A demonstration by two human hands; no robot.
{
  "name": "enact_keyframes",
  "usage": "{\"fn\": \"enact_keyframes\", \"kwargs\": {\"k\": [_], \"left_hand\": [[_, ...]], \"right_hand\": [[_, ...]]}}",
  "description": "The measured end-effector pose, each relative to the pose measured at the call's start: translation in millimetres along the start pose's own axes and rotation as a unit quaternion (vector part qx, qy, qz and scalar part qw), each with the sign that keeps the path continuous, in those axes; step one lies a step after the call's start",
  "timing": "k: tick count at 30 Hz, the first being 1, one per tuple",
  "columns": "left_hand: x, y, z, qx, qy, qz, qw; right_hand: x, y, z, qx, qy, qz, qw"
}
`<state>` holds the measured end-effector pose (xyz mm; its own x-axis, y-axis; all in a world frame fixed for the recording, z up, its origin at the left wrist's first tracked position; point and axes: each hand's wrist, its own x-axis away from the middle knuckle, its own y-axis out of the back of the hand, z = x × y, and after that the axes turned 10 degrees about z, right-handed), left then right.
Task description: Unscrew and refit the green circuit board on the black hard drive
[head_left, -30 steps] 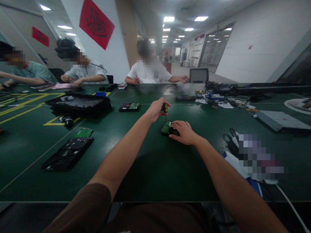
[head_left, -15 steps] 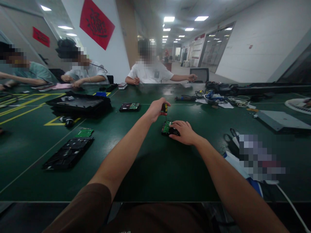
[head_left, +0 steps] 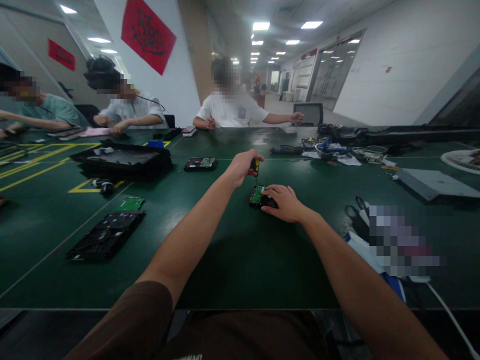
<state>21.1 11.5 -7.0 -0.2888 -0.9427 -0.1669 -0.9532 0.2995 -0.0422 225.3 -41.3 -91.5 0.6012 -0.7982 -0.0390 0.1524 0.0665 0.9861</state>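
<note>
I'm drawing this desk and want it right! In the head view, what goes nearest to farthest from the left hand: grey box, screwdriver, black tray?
1. Screwdriver: in the left hand itself.
2. Black tray: off to the left.
3. Grey box: far over on the right.

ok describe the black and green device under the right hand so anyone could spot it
On the green table, look where the left hand and right hand nearly meet. Partly under the right hand lies a small black device with a green circuit board. Unlike the similar unit farther back and left, it has a screwdriver held upright over it.
</note>
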Motion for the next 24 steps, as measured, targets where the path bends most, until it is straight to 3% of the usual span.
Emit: {"fn": "enact_keyframes", "kwargs": {"k": [6, 15, 20, 24], "left_hand": [[2.9, -3.5, -0.6, 0.085, 0.043, 0.059, 0.994], [-0.6, 2.8, 1.3, 0.024, 0.011, 0.009, 1.0], [-1.6, 1.0, 2.7, 0.046, 0.02, 0.033, 0.998], [-4.2, 1.9, 4.5, 0.065, 0.025, 0.004, 0.998]], "right_hand": [[0.3, -1.0, 0.1, -0.003, 0.001, -0.008, 1.0], [0.9, 0.1, -0.1, -0.005, 0.004, -0.003, 1.0], [0.6, -1.5, 0.3, -0.007, -0.005, -0.003, 1.0], [1.1, -0.9, 1.2, -0.013, -0.008, 0.0, 1.0]]}}
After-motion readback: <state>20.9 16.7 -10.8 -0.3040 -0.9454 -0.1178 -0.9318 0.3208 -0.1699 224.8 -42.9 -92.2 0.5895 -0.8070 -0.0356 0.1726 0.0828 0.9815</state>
